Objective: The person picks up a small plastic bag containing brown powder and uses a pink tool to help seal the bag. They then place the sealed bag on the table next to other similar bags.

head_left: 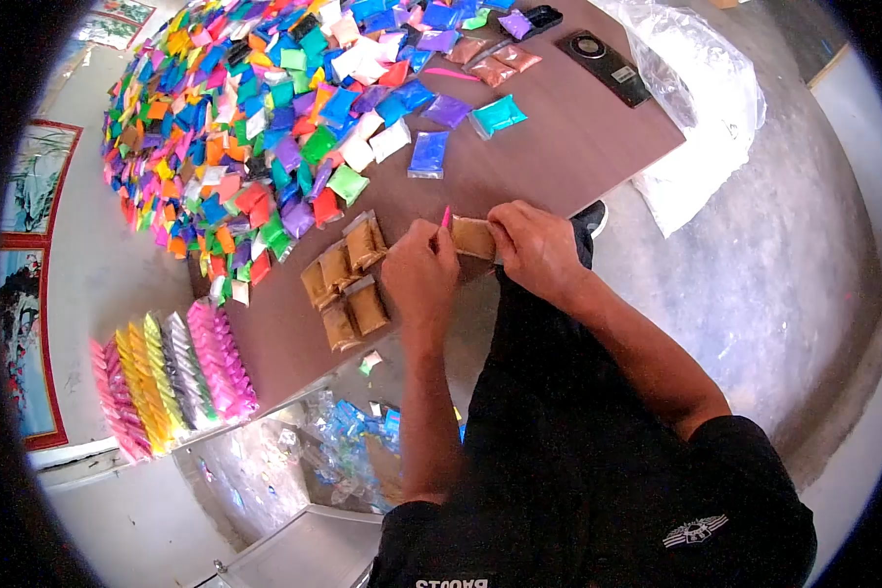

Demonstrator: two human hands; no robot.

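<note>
A small clear packet with brown contents (pixel 473 238) is between my two hands at the table's near edge. My right hand (pixel 541 245) pinches its right end between thumb and fingers. My left hand (pixel 421 267) is closed at the packet's left end, with a slim pink stick (pixel 447 217) poking up from its fingers. Whether the left fingers also grip the packet is hard to see. Just left of that hand, several similar brown packets (pixel 367 306) lie grouped on the brown table (pixel 549 147).
A large heap of multicoloured packets (pixel 265 127) covers the table's left and far side. Bundled packet strips (pixel 171 377) lie at the left end. A black scale (pixel 606 67) rests at the far right, beside a clear plastic bag (pixel 701 108). Blue wrappers (pixel 358 441) lie below.
</note>
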